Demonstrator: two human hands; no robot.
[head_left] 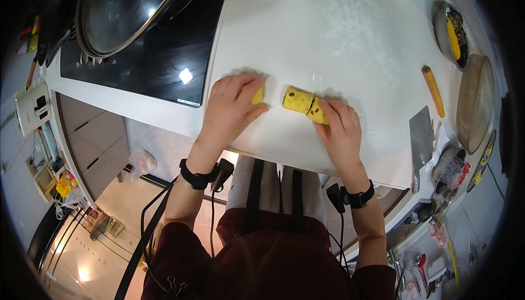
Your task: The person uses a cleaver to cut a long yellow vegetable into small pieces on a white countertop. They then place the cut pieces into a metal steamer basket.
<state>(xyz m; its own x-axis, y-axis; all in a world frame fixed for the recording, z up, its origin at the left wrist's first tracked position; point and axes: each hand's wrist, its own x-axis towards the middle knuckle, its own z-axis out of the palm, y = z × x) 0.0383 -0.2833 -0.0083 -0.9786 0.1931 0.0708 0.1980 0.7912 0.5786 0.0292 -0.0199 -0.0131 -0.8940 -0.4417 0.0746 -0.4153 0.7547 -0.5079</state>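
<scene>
Yellow dough pieces with dark specks lie on the white worktop (284, 32) in front of me. My left hand (232, 103) curves round one yellow piece (258, 95), its thumb and fingers on either side; most of that piece is hidden by the hand. A short yellow dough roll (297, 99) lies apart from it, to the right. Against that roll's right end sits another yellow piece (316, 112), with the thumb and fingers of my right hand (342, 128) closed round it. Both wrists carry black straps with cabled devices.
At left, a large lidded pan (128, 10) stands on the black hob (183, 43). On the right are a wooden stick (433, 90), a broad-bladed cleaver (421, 139), a bowl (442, 29) of dark stuff and a large round lid or dish (474, 103). The worktop's front edge runs before my body.
</scene>
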